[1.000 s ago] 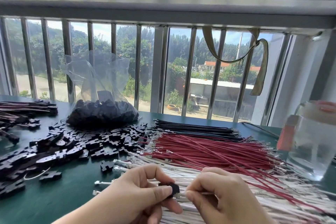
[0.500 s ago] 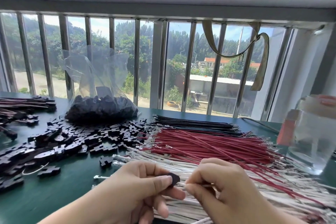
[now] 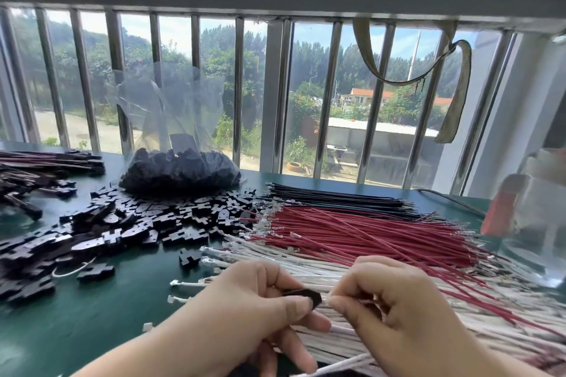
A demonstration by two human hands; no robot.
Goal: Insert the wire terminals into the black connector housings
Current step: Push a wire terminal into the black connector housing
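My left hand (image 3: 254, 309) pinches a small black connector housing (image 3: 309, 297) between thumb and fingers, low in the middle of the view. Right beside it, my right hand (image 3: 398, 315) pinches a white wire (image 3: 343, 330), its tip held at the housing's right side. The terminal itself is hidden by my fingertips. Under both hands lies a wide spread of white wires (image 3: 275, 263), with red wires (image 3: 367, 232) behind them and black wires (image 3: 337, 197) farther back.
Loose black housings (image 3: 122, 226) cover the green table (image 3: 101, 321) at the left. A clear bag of housings (image 3: 180, 168) stands by the barred window. Finished wire assemblies (image 3: 46, 162) lie far left. A clear glass jar (image 3: 533, 223) stands at the right edge.
Both hands stay close together on the housing and wire with only small finger shifts. The view has tilted down slightly, so the table sits higher in the frame.
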